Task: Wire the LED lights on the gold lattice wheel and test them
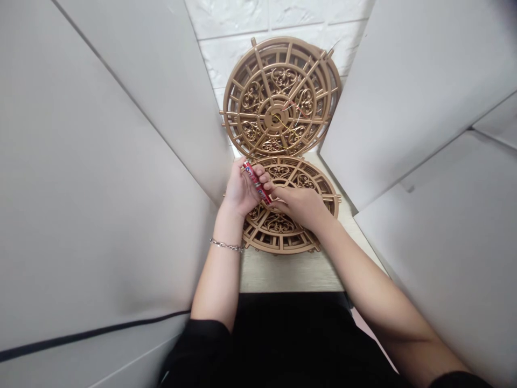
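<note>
Red cylinder (257,184), held over the lower gold grille (278,242). We judge it light, stiff, rather slick, not fragile; best pinched mid-barrel. Slim, glossy, pale lettering, silvery near the middle. Left hand (242,189) has fingers curled around it; right hand's (298,205) fingers, narrow, reach its lower end; whether gripping, we cannot tell.

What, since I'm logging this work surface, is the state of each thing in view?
Red printed item: in the left hand
Left hand: fingers curled around it
Right hand: fingertips at its lower end
Lower gold lattice: lying flat
Upper gold lattice: propped up
Thin wires: loose, across the upper gold lattice
Bracelet: worn
</note>
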Demonstrator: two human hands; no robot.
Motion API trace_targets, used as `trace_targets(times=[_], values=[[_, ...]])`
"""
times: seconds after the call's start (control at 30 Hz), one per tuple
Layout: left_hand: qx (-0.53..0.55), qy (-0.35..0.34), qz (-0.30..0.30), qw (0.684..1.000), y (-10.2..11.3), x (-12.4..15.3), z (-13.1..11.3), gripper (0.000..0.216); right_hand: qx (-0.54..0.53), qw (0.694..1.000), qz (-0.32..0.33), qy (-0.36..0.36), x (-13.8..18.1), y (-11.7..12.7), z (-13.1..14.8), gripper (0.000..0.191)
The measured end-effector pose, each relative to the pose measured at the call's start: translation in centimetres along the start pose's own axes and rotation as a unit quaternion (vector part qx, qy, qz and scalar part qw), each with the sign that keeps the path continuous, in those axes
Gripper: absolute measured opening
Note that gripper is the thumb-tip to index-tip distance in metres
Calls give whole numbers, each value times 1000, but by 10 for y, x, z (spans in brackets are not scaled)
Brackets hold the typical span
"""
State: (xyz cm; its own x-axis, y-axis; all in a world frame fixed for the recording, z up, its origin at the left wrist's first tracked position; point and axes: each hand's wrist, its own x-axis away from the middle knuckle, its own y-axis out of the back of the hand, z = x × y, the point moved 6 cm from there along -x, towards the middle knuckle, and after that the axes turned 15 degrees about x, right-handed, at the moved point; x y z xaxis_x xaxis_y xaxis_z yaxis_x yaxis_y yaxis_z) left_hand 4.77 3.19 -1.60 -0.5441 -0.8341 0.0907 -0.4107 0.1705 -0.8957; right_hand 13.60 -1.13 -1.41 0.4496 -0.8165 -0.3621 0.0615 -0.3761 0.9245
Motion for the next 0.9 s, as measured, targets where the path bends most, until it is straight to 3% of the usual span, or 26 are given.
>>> trace_targets(times=[0.13,0.2,0.27,0.3,0.37,0.43,0.53,0.6,0.63,0.7,0.9], values=[[2,0,-7,1000,-1,0,1,41,-65,998,-5,-8,0,-2,-1,17],[19,-3,-7,1000,-1,1,0,40,-151,988,-13,-24,-1,-1,-4,11],[56,-34,-1,998,0,1,-5,39,-282,955,-24,-84,-2,0,-14,15],[85,-64,5,994,2,2,-9,38,-357,924,-35,-132,-2,-1,-23,19],[152,-137,12,979,9,2,-19,35,-506,823,-73,-248,2,-5,-43,23],[210,-193,-4,958,20,2,-27,33,-642,682,-98,-338,7,-16,-59,24],[257,-232,-58,936,38,1,-31,31,-781,467,-73,-408,11,-34,-66,27],[264,-238,-80,931,43,0,-31,31,-818,373,-58,-434,14,-42,-66,28],[262,-238,-83,931,44,0,-30,31,-827,345,-58,-440,15,-44,-66,26],[257,-237,-82,933,43,-1,-30,30,-835,324,-63,-440,16,-44,-64,22],[251,-229,-71,938,42,-1,-29,28,-843,337,-63,-415,13,-38,-58,19]])
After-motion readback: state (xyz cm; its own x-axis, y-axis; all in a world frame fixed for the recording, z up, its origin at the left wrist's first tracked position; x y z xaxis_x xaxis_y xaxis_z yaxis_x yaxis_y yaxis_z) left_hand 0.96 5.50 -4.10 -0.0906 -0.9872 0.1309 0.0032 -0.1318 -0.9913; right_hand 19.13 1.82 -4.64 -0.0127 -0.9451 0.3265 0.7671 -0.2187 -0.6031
